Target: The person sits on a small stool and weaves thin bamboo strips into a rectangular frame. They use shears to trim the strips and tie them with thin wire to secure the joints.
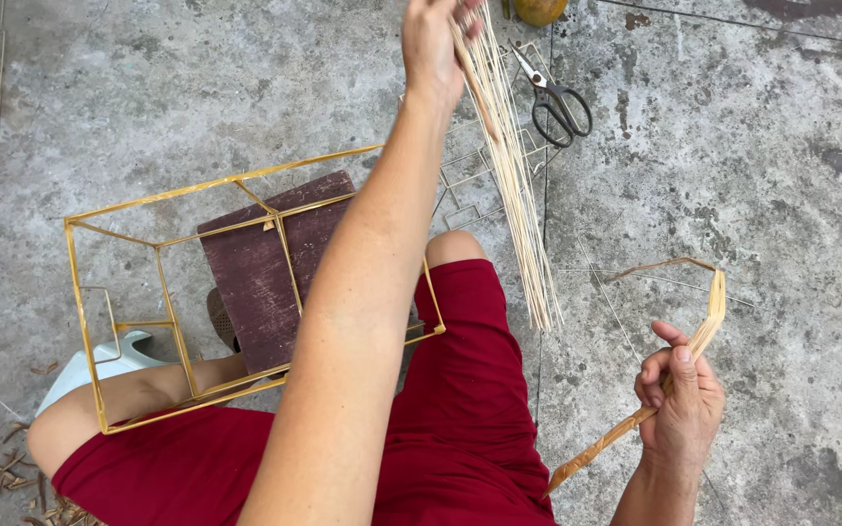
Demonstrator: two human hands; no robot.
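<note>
Concrete floor (752, 175) | left hand (433, 44) raised, clenched on strips (514, 166) hanging below grip | right hand (679, 404) pinching bent strip (704, 326) | frame (172, 297) bare, unwoven | scissors (557, 97) beyond grip

Above the scissors (559, 100), our left hand (436, 44) and a round yellowish object (540, 10) are cut off by the top edge; our thigh hides the gold wire frame's (177, 292) near corner.
</note>
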